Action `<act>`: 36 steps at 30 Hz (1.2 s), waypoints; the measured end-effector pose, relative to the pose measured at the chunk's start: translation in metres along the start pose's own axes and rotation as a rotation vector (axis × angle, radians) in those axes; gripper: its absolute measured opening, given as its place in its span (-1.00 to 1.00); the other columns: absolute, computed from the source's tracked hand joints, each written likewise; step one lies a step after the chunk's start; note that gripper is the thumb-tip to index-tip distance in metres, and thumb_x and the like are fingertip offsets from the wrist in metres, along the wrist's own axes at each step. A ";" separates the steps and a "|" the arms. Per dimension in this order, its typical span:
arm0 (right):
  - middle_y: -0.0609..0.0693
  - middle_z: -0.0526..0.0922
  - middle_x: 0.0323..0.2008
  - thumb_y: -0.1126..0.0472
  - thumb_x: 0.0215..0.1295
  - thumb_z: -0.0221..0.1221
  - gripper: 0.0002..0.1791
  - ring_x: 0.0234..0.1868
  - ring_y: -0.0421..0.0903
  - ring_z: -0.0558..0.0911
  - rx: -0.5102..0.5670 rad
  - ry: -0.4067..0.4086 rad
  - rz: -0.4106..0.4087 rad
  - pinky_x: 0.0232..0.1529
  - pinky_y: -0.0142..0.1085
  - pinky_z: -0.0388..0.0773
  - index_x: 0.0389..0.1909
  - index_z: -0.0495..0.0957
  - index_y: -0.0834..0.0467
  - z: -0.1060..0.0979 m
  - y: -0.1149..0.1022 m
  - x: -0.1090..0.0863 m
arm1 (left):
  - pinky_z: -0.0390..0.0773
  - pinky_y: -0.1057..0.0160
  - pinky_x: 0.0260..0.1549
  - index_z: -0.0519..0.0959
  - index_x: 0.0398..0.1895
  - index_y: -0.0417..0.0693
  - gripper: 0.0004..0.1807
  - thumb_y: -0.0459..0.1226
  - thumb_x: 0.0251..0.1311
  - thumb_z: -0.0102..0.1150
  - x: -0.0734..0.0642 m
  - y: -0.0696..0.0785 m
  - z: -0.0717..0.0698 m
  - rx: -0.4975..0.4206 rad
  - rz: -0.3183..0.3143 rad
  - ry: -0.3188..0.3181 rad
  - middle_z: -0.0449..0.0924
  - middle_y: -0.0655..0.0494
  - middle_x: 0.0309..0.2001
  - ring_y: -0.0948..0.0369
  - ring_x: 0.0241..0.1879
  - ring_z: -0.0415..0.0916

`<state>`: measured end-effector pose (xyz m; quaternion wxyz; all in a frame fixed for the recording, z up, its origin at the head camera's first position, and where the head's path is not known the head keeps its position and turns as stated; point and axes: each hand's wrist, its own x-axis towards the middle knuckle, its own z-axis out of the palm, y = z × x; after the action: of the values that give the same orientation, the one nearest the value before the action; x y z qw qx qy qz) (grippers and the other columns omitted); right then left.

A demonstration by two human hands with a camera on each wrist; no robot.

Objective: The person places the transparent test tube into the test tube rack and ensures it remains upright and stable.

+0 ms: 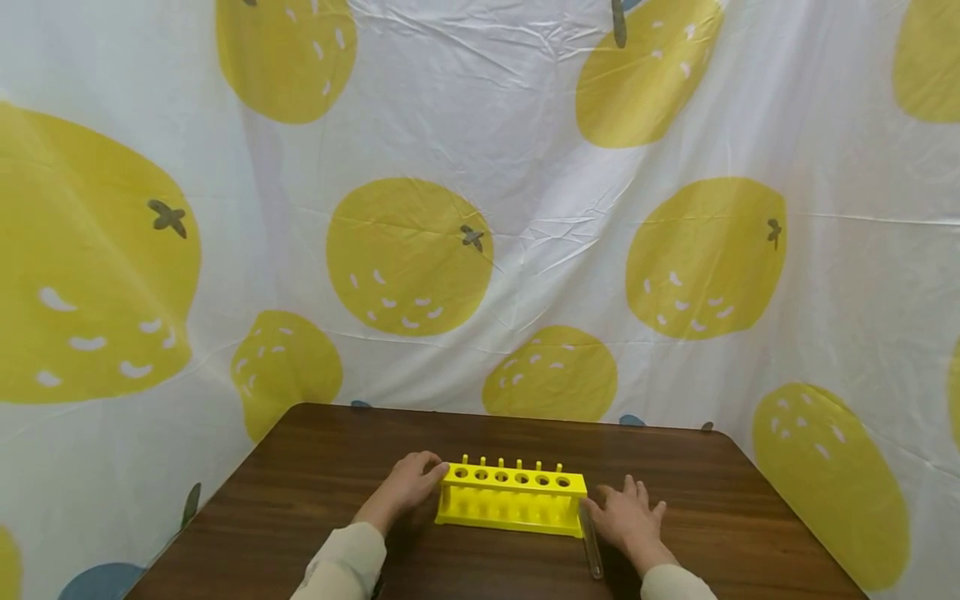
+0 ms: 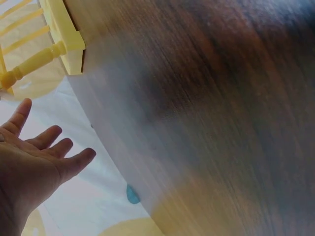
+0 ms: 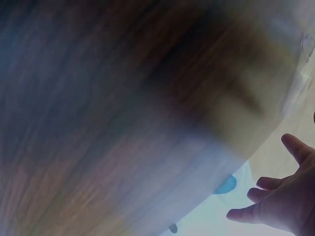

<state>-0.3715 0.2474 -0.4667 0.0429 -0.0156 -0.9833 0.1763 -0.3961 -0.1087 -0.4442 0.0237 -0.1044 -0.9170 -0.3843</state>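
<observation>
A yellow test tube rack [image 1: 512, 502] with a row of several round holes and several pegs behind them stands upright on the table. At its left end is my left hand [image 1: 405, 487], fingertips against or very close to the top corner; contact is hard to tell. Its fingers [image 2: 42, 137] are spread in the left wrist view. A clear glass test tube [image 1: 592, 546] lies along the rack's right end. Just right of the tube, my right hand [image 1: 628, 515] has its fingers spread. The right wrist view shows its fingers [image 3: 246, 215] apart, gripping nothing.
The dark brown wooden table [image 1: 735, 517] has rounded far corners. A white curtain [image 1: 555, 208] printed with yellow fruit hangs behind it and along both sides.
</observation>
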 end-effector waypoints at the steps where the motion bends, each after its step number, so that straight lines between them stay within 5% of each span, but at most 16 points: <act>1: 0.57 0.02 0.39 -0.26 0.45 -0.03 -0.31 0.40 0.55 -0.05 -0.001 -0.003 0.000 0.19 0.54 -0.26 0.24 0.51 0.24 0.000 -0.001 0.000 | 0.28 -0.25 0.21 0.50 0.16 -0.21 -0.55 -0.03 0.49 -0.03 0.000 0.000 0.000 -0.001 0.002 -0.002 0.38 -0.27 0.24 -0.22 0.28 0.26; 19: 0.59 0.06 0.37 -0.13 0.42 0.08 -0.40 0.39 0.56 -0.03 -0.046 -0.028 -0.001 0.18 0.55 -0.24 0.21 0.53 0.27 0.001 -0.003 -0.004 | 0.30 -0.24 0.19 0.50 0.15 -0.23 -0.55 -0.04 0.47 0.01 0.002 0.000 0.002 -0.011 -0.006 -0.009 0.41 -0.25 0.22 -0.20 0.25 0.31; 36: 0.55 0.33 0.22 0.07 0.24 0.30 -0.63 0.35 0.53 0.11 -0.133 0.032 0.003 0.19 0.53 -0.16 -0.13 0.66 0.31 -0.003 0.005 -0.003 | 0.34 -0.24 0.16 0.50 0.16 -0.24 -0.54 -0.04 0.49 -0.02 0.001 0.001 0.001 -0.025 -0.010 -0.020 0.41 -0.26 0.22 -0.20 0.21 0.35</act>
<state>-0.3680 0.2531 -0.4660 0.0572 -0.0230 -0.9920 0.1103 -0.3966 -0.1072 -0.4438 0.0114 -0.1037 -0.9128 -0.3947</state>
